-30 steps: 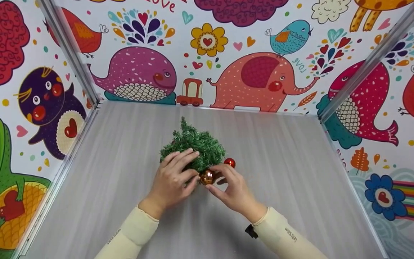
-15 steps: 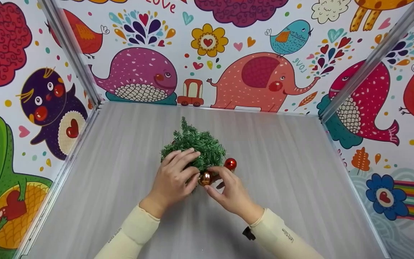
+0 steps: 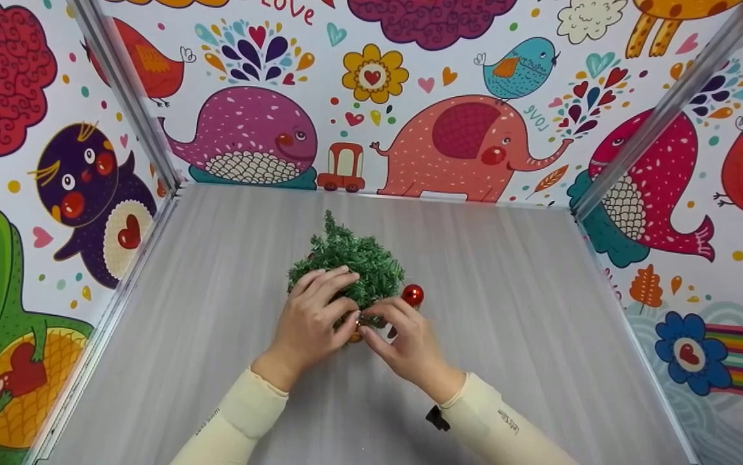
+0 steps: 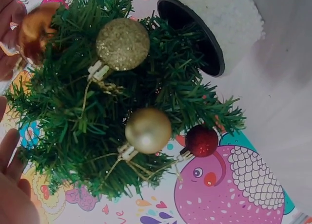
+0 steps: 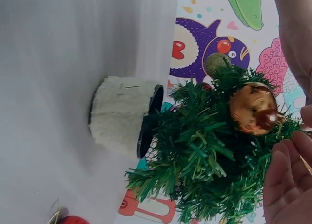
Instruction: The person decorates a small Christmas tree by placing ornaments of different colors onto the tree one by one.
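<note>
A small artificial Christmas tree (image 3: pixel 365 258) stands mid-table on a white, rough-coated pot (image 5: pixel 119 114). My left hand (image 3: pixel 313 316) lies over its left branches, thumb and forefinger drawn together at the front. Opposite it, my right hand (image 3: pixel 410 339) pinches at the hanging loop of a shiny copper bauble (image 5: pixel 253 108), fingertips right beside the bauble's cap. That bauble rests against the branches, mostly hidden by fingers in the head view. On the tree's left side hang a gold glitter bauble (image 4: pixel 123 44), a satin gold bauble (image 4: pixel 148 130) and a dark red bauble (image 4: pixel 201 140).
A shiny red bauble (image 3: pixel 413 295) with a gold loop lies on the grey table (image 3: pixel 507 310), just right of the tree and close to my right hand. Walls with cartoon animal prints (image 3: pixel 455 148) enclose the table at the back and both sides.
The copper bauble has moved left and lower, largely behind my fingers. My right hand has shifted slightly left, its fingertips going from the ball to its loop. My left hand stays put.
</note>
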### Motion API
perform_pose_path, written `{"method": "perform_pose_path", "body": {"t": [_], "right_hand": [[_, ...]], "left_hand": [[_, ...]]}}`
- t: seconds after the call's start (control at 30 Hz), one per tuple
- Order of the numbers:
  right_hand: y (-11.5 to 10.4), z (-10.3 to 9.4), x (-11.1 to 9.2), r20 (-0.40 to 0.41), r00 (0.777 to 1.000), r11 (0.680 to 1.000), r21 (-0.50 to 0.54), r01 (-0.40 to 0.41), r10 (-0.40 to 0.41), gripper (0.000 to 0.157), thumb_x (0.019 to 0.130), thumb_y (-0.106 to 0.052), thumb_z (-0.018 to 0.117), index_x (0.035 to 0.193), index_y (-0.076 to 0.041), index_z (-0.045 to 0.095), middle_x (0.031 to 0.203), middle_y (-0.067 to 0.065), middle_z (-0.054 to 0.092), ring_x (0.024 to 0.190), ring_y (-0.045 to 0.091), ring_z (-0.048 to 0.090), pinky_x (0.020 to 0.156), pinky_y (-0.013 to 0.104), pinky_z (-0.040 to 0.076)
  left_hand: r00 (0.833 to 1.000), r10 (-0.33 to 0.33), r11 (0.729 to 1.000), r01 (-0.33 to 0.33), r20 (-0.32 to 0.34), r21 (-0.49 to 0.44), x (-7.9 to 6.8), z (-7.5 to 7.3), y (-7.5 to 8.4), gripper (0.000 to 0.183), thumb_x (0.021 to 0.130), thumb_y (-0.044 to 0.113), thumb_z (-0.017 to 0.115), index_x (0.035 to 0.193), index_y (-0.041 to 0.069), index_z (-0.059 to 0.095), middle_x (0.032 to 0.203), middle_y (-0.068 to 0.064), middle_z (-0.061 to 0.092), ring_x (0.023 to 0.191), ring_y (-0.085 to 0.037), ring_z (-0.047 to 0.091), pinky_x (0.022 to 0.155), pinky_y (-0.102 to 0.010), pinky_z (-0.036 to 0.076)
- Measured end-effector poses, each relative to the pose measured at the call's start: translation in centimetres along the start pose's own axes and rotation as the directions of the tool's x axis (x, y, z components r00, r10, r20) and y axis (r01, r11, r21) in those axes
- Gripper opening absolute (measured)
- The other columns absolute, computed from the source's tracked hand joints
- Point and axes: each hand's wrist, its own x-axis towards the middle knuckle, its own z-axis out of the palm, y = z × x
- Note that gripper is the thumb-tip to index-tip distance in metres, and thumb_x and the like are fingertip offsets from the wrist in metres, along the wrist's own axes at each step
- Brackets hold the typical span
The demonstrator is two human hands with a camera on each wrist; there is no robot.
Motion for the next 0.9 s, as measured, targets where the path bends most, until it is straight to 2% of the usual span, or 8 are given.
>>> {"method": "perform_pose_path", "body": {"t": [0.27, 0.47, 0.7, 0.9], "right_hand": [[-0.3, 0.6, 0.8, -0.049, 0.998, 1.0, 0.003, 0.029, -0.029, 0.008, 0.091, -0.013, 0.072, 0.098, -0.015, 0.071, 0.095, -0.005, 0.067, 0.073, 0.01, 0.06, 0.054, 0.027, 0.051], [0.0, 0.4, 1.1, -0.084, 0.996, 0.999, 0.037, 0.013, -0.009, 0.009, 0.09, -0.007, 0.071, 0.096, -0.014, 0.07, 0.093, -0.004, 0.066, 0.071, 0.012, 0.06, 0.054, 0.021, 0.05], [0.7, 0.2, 1.8, -0.132, 0.991, 1.0, 0.0, 0.014, -0.014, 0.013, 0.087, -0.004, 0.073, 0.094, -0.014, 0.07, 0.091, -0.004, 0.065, 0.071, 0.011, 0.059, 0.053, 0.024, 0.05], [0.8, 0.0, 2.2, -0.137, 0.991, 1.0, -0.028, 0.01, -0.013, 0.008, 0.09, -0.007, 0.07, 0.094, -0.015, 0.07, 0.091, -0.007, 0.064, 0.074, 0.008, 0.059, 0.056, 0.02, 0.048]], "left_hand": [[1.0, -0.014, 1.0, 0.014, -0.003, -0.019, 0.0, 0.3, -0.1, 0.004, 0.081, 0.015, 0.075, 0.078, 0.013, 0.073, 0.125, -0.007, 0.066, 0.125, -0.026, 0.056, 0.104, -0.048, 0.038], [0.999, -0.012, 1.0, 0.013, -0.038, 0.014, -0.1, 0.2, -0.3, 0.008, 0.081, 0.016, 0.073, 0.074, 0.013, 0.072, 0.125, -0.009, 0.066, 0.125, -0.027, 0.056, 0.104, -0.049, 0.038], [0.998, -0.015, 0.997, 0.018, -0.053, 0.068, 0.1, 0.3, -0.3, 0.01, 0.082, 0.017, 0.07, 0.073, 0.013, 0.071, 0.126, -0.01, 0.065, 0.126, -0.027, 0.055, 0.104, -0.051, 0.037], [0.997, -0.04, 0.995, 0.046, -0.069, 0.085, 0.4, 0.3, -0.3, 0.012, 0.083, 0.018, 0.069, 0.072, 0.013, 0.07, 0.125, -0.01, 0.065, 0.126, -0.028, 0.055, 0.103, -0.052, 0.037]]}}
